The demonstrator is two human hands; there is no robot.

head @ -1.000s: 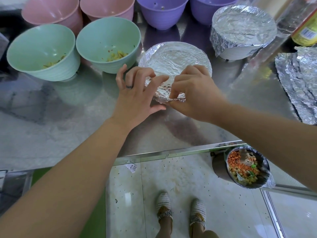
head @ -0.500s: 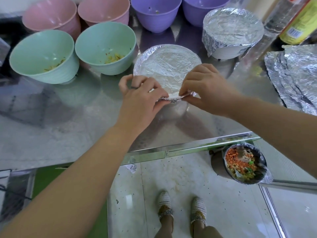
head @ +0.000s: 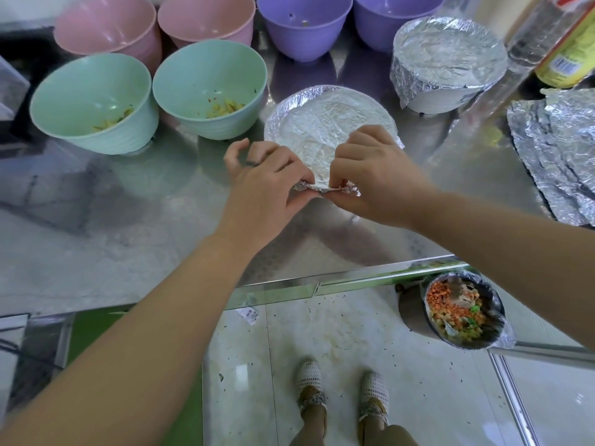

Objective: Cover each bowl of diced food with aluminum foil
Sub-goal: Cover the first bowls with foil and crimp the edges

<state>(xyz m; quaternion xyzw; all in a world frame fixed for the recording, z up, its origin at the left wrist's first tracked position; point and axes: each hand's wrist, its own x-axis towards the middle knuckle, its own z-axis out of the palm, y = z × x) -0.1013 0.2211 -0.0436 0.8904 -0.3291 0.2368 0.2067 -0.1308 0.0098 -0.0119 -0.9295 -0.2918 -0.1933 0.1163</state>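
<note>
Both hands, left hand (head: 267, 181) and right hand (head: 370, 178), pinch the foil (head: 322, 130) edge over the near bowl's rim

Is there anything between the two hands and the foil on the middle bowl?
Nothing visible stands between them. The left hand and the right hand both pinch the near edge of the foil. The nearest green bowl stands off to the left, not in the way.

Kitchen: steel counter (head: 96, 252), food bowls (head: 209, 91)
</note>
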